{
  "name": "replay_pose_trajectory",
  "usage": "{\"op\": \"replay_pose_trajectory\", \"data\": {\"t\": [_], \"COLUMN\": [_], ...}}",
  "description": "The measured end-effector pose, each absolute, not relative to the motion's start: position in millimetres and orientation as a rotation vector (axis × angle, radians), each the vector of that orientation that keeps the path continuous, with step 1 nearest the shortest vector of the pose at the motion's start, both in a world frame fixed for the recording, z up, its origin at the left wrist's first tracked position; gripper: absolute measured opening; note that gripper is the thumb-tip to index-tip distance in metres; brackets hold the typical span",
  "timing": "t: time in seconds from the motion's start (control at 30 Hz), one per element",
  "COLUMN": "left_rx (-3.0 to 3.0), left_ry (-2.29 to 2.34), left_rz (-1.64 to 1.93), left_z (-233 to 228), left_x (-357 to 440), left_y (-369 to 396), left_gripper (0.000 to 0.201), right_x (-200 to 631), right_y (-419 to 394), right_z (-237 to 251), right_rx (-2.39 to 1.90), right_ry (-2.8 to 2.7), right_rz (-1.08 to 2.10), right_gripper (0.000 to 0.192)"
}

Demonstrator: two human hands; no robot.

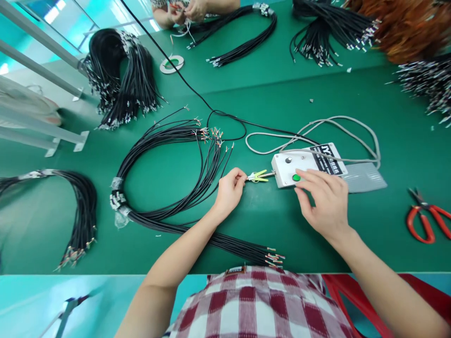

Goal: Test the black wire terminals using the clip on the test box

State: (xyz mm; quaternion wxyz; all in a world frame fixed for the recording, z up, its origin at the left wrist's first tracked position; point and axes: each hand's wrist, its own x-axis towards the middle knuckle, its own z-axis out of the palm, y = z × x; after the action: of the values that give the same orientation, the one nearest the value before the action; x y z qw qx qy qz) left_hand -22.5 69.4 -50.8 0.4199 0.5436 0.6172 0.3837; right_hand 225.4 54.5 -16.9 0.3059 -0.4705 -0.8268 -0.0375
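Note:
My left hand [230, 190] pinches the end of a black cable close to the yellow-green forked tip [259, 176] of a small machine. That tip sits on a metal shaft coming out of the white box [282, 169], which carries a knob, a green button [296, 178] and a black label. Over the box's near edge is my right hand [324, 199], fingers apart and holding nothing, its fingertips around the green button; whether they touch it I cannot tell. A looped bundle of black cables [162, 211] with stripped copper ends lies left of my left hand.
Red-handled pliers [428, 216] lie at the right. More black cable bundles rest left [82, 202], back left [123, 75] and along the far side [324, 33]. A grey cord [375, 136] loops behind the box. A tape roll [172, 64] lies near another person's hands [186, 11].

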Motion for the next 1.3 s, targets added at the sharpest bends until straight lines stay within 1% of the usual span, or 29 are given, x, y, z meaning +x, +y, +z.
{"op": "replay_pose_trajectory", "data": {"t": [0.13,0.27,0.43,0.57,0.67,0.73,0.83,0.9,0.93,0.97,1.0,1.03,1.07,1.1,1.13,1.17,1.23,1.3], "left_rx": [1.368,1.414,1.388,1.299,1.310,1.183,0.935,0.996,1.118,1.340,1.585,1.824,2.022,2.155,2.234,2.266,2.252,2.138], "left_ry": [1.562,1.596,1.630,1.578,1.679,1.756,1.818,1.906,1.953,1.979,1.942,1.780,1.493,1.180,0.964,0.863,0.800,0.820], "left_rz": [0.959,0.953,1.002,1.157,1.422,1.571,1.596,1.552,1.502,1.406,1.286,1.059,0.737,0.417,0.163,-0.014,-0.188,-0.163], "left_z": [-51.0,-51.1,-52.7,-42.6,-24.7,-13.5,-5.9,-6.8,-7.9,-8.7,-8.8,-7.8,-6.0,-3.6,-1.1,1.0,2.7,1.6], "left_x": [-22.8,-25.7,-35.9,-53.3,-83.2,-109.1,-135.7,-132.7,-124.2,-112.0,-97.4,-81.9,-66.9,-53.7,-43.1,-35.6,-29.7,-32.4], "left_y": [69.6,68.1,62.9,67.0,86.0,104.2,122.9,116.7,106.0,90.6,71.7,50.9,30.1,11.3,-4.0,-15.1,-24.2,-20.7], "left_gripper": [0.011,0.012,0.012,0.011,0.011,0.011,0.008,0.005,0.007,0.014,0.016,0.013,0.012,0.014,0.013,0.010,0.005,0.006], "right_x": [232.4,230.3,231.2,226.8,220.2,215.5,210.2,208.9,208.9,209.3,209.7,210.2,210.6,210.8,210.7,210.5,209.8,209.3], "right_y": [38.2,38.3,42.1,35.0,24.1,17.7,13.3,13.4,14.0,14.7,15.4,16.2,16.8,17.4,17.9,18.3,18.9,18.9], "right_z": [-33.1,-45.4,-48.3,-43.4,-43.5,-46.3,-52.0,-55.1,-56.3,-57.4,-58.3,-59.1,-59.9,-60.6,-61.1,-61.6,-62.0,-61.7], "right_rx": [-1.279,-1.330,-1.320,-1.264,-1.168,-1.097,-1.038,-1.035,-1.041,-1.050,-1.057,-1.064,-1.067,-1.068,-1.066,-1.063,-1.055,-1.045], "right_ry": [-2.159,-2.104,-2.061,-2.026,-2.050,-2.093,-2.140,-2.142,-2.137,-2.130,-2.122,-2.115,-2.111,-2.110,-2.113,-2.117,-2.124,-2.125], "right_rz": [-0.081,-0.128,-0.144,-0.067,0.010,0.076,0.181,0.233,0.251,0.266,0.283,0.302,0.322,0.342,0.360,0.372,0.385,0.391], "right_gripper": [0.012,0.012,0.013,0.017,0.022,0.024,0.023,0.021,0.021,0.020,0.020,0.020,0.019,0.019,0.019,0.019,0.019,0.019]}}
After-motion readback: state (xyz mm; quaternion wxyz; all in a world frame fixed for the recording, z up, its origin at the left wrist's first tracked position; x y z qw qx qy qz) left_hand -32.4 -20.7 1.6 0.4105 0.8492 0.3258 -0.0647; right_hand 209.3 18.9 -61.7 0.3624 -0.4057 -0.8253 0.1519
